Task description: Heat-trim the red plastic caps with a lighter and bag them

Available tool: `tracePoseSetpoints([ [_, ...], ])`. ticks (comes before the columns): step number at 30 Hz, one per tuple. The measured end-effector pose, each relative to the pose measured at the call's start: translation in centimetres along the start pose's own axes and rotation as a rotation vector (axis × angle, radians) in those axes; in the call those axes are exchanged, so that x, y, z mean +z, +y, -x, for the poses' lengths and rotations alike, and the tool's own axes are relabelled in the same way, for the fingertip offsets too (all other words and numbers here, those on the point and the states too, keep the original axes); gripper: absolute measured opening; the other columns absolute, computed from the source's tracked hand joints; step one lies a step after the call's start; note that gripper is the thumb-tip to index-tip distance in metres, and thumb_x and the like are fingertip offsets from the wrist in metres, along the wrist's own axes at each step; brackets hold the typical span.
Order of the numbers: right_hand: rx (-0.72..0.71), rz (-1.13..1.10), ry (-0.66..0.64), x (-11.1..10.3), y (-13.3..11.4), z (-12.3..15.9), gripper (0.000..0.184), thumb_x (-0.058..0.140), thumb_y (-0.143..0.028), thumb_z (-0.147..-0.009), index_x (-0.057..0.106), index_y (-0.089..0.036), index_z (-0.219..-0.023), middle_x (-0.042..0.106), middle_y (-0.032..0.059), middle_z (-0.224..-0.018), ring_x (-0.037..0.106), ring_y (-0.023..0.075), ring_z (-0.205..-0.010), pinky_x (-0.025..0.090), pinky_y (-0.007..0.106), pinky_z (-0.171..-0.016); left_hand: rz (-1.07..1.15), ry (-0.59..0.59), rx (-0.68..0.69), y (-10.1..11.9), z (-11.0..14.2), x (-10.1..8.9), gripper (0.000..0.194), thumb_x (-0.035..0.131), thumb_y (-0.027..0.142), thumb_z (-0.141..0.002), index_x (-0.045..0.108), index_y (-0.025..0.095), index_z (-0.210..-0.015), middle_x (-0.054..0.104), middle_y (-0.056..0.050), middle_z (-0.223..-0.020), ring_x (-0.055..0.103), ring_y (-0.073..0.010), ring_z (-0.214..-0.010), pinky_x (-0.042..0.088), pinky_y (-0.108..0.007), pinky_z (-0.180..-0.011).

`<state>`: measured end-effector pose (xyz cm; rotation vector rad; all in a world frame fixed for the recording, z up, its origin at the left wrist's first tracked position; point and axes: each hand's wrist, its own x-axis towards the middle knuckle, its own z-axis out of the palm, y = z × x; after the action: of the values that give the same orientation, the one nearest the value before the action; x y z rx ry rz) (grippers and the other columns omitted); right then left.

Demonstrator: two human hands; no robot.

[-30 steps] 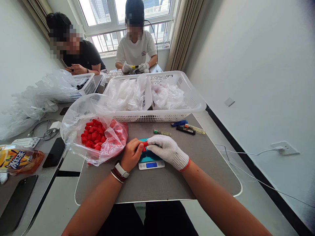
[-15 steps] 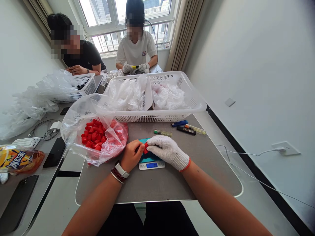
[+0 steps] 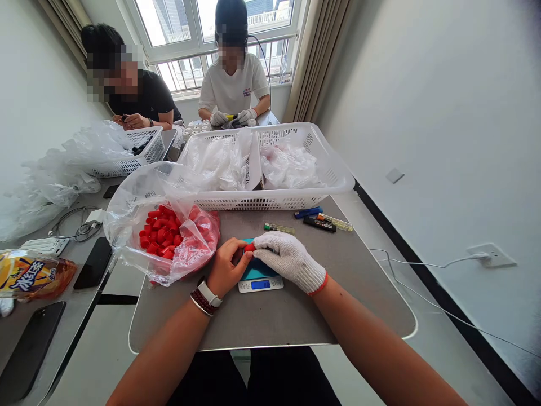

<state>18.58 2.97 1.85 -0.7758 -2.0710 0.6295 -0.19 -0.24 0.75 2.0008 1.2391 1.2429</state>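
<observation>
Between the fingertips of both hands is a small red plastic cap (image 3: 249, 247). My left hand (image 3: 231, 262), bare with a watch and beads at the wrist, pinches it from the left. My right hand (image 3: 287, 258), in a white knitted glove with a red-orange cuff, grips it from the right. Below them lies a small digital scale (image 3: 261, 284) with a lit blue display and a teal top (image 3: 253, 270), partly covered by my hands. Left of my left hand stands an open clear plastic bag (image 3: 127, 248) full of similar red caps (image 3: 163, 231).
Several markers (image 3: 320, 224) lie on the table behind my right hand. A white basket (image 3: 270, 198) with crumpled plastic bags stands at the back. Phones (image 3: 31, 349), a drink bottle (image 3: 38, 275) and cables (image 3: 70, 221) are at the left. Two people (image 3: 234, 79) work across the table.
The red cap has turned between my fingertips, from tilted downward to lying more sideways. Both hands stay in nearly the same place over the scale.
</observation>
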Motion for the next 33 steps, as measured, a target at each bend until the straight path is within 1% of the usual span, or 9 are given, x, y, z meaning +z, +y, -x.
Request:
tracePoseSetpoints([
  [5,0.018,-0.004,-0.011,-0.2,-0.2,-0.1,0.011,0.062,-0.017,-0.09,0.072,-0.021,-0.09,0.072,0.0008,-0.085,0.065,0.0139,-0.076,0.049,0.026,-0.076,0.011,0.04,0.014,-0.1,-0.1,0.0,0.02,0.061,0.036,-0.093,0.065,0.017,-0.097,0.055,0.0,-0.076,0.048,-0.0117,-0.063,0.038,-0.024,-0.056],
  [8,0.02,0.023,-0.039,-0.3,-0.4,-0.1,0.011,0.062,-0.017,-0.09,0.072,-0.021,-0.085,0.071,0.0011,-0.082,0.064,0.0137,-0.074,0.048,0.026,-0.074,0.012,0.004,-0.013,0.0,-0.2,-0.2,0.026,0.058,0.041,-0.094,0.065,0.017,-0.087,0.055,0.0,-0.072,0.049,-0.0116,-0.061,0.038,-0.024,-0.057],
  [11,0.007,0.08,-0.056,-0.3,-0.4,-0.1,0.013,0.061,-0.017,-0.089,0.071,-0.02,-0.081,0.069,0.0009,-0.076,0.061,0.0135,-0.07,0.047,0.026,-0.069,0.017,-0.061,-0.038,0.1,-0.1,-0.3,0.042,0.047,0.048,-0.098,0.061,0.017,-0.075,0.058,-0.001,-0.068,0.05,-0.0122,-0.059,0.037,-0.026,-0.058],
  [13,-0.004,0.112,-0.016,-0.4,-0.3,-0.1,0.012,0.062,-0.017,-0.088,0.071,-0.021,-0.081,0.07,0.0011,-0.076,0.062,0.014,-0.07,0.047,0.026,-0.07,0.028,-0.076,-0.068,0.1,-0.1,-0.4,0.048,0.042,0.053,-0.099,0.06,0.017,-0.072,0.06,-0.001,-0.067,0.052,-0.0132,-0.061,0.038,-0.027,-0.06],
  [17,0.039,0.107,0.099,-0.4,-0.2,-0.1,0.007,0.067,-0.02,-0.086,0.071,-0.021,-0.081,0.074,0.0023,-0.083,0.067,0.0154,-0.076,0.05,0.028,-0.076,0.153,-0.015,-0.221,-0.1,-0.1,-0.1,0.045,0.049,0.06,-0.094,0.06,0.017,-0.084,0.066,-0.003,-0.074,0.057,-0.014,-0.066,0.044,-0.027,-0.062],
  [21,0.043,0.078,0.043,-0.2,-0.2,0.0,0.01,0.064,-0.02,-0.087,0.071,-0.021,-0.081,0.072,0.0014,-0.081,0.065,0.0145,-0.074,0.05,0.027,-0.074,0.372,0.026,-0.335,-0.4,0.0,0.4,0.046,0.052,0.063,-0.091,0.055,0.017,-0.097,0.069,-0.005,-0.086,0.054,-0.01,-0.056,0.045,-0.024,-0.054],
  [24,0.031,0.071,-0.003,0.0,-0.1,-0.1,0.012,0.062,-0.02,-0.089,0.073,-0.022,-0.083,0.072,0.0006,-0.079,0.064,0.0137,-0.072,0.049,0.026,-0.073,0.442,0.018,-0.345,-0.5,0.0,0.7,0.049,0.053,0.065,-0.089,0.054,0.017,-0.101,0.068,-0.005,-0.086,0.056,-0.0097,-0.056,0.047,-0.024,-0.053],
  [27,0.045,0.063,-0.007,0.1,0.0,-0.1,0.011,0.064,-0.02,-0.089,0.074,-0.023,-0.09,0.074,0.0012,-0.084,0.065,0.0145,-0.076,0.049,0.027,-0.076,0.468,0.019,-0.343,-0.4,-0.1,0.7,0.049,0.054,0.064,-0.089,0.054,0.017,-0.103,0.063,-0.001,-0.075,0.056,-0.0099,-0.055,0.047,-0.024,-0.053],
  [33,0.028,0.03,-0.011,0.1,0.3,0.1,0.012,0.062,-0.021,-0.09,0.074,-0.022,-0.089,0.073,0.0014,-0.084,0.065,0.0142,-0.076,0.049,0.027,-0.075,0.367,-0.065,-0.335,0.1,-0.1,0.0,0.045,0.055,0.06,-0.09,0.059,0.016,-0.096,0.064,-0.001,-0.069,0.057,-0.0119,-0.056,0.044,-0.024,-0.053],
])
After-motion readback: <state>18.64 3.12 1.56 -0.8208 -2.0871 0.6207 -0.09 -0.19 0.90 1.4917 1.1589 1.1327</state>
